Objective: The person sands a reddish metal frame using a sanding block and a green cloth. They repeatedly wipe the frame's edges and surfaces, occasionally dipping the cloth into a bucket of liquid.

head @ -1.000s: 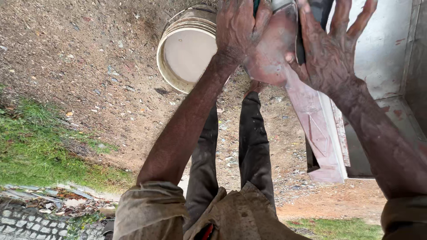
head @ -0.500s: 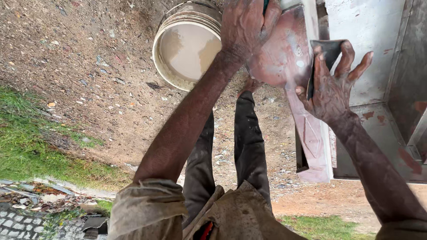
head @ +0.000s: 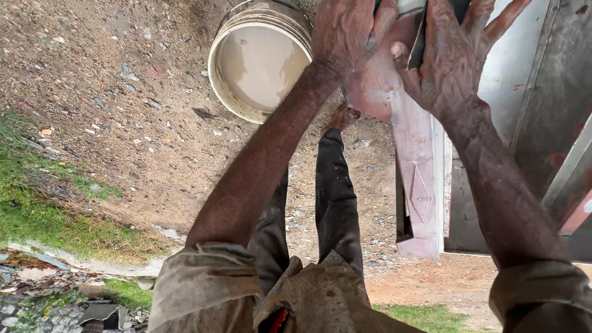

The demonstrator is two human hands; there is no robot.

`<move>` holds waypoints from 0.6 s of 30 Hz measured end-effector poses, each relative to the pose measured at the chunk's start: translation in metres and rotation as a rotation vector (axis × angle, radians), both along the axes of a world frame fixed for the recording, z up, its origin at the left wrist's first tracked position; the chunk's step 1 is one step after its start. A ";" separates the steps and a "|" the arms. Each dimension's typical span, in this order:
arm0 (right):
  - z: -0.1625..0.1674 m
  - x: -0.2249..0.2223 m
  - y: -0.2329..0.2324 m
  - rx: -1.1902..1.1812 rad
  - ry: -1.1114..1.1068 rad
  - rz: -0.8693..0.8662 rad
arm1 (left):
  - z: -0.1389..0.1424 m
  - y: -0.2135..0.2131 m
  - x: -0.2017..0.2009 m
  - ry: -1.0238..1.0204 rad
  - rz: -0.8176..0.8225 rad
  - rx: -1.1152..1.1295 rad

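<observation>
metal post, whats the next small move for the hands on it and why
Probably slide the left hand a little down the reddish metal post. Its fingers curl over the post's top, where the surface looks pale and rubbed, while the right hand lies spread against it as a brace. Lower down the post looks untouched. The bucket sits close by on the ground.

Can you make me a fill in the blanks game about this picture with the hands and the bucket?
1. The round bucket stands on bare ground and holds a pale, ______ liquid.
2. The left hand presses a reddish ______ against the metal post.
3. The right hand has its fingers spread ______.
4. Green ______ grows along the edge of the dirt ground.

Missing words: milky; cloth; open; grass
</observation>
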State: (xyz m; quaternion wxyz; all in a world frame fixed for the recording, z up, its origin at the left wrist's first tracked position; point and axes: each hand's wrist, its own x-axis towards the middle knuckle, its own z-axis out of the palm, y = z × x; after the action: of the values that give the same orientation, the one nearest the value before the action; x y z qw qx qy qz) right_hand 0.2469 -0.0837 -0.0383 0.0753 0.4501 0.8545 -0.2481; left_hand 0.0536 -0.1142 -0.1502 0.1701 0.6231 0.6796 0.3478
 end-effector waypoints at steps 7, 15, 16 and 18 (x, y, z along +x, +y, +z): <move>0.031 0.067 -0.051 -0.146 0.283 -0.035 | -0.004 0.002 -0.001 -0.012 -0.022 0.113; 0.028 0.077 0.035 0.129 0.181 0.290 | -0.005 0.004 0.000 0.045 -0.018 0.036; 0.026 0.059 0.050 0.116 0.076 0.384 | -0.004 0.005 0.002 0.027 -0.023 -0.017; 0.025 0.026 0.070 0.086 -0.138 0.571 | -0.004 0.006 0.004 0.037 0.018 -0.001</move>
State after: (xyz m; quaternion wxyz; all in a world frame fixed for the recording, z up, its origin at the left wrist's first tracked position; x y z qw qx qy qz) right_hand 0.2726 -0.0137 -0.0130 0.1811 0.2103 0.9490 -0.1494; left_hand 0.0574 -0.1078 -0.1537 0.1547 0.6234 0.6882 0.3374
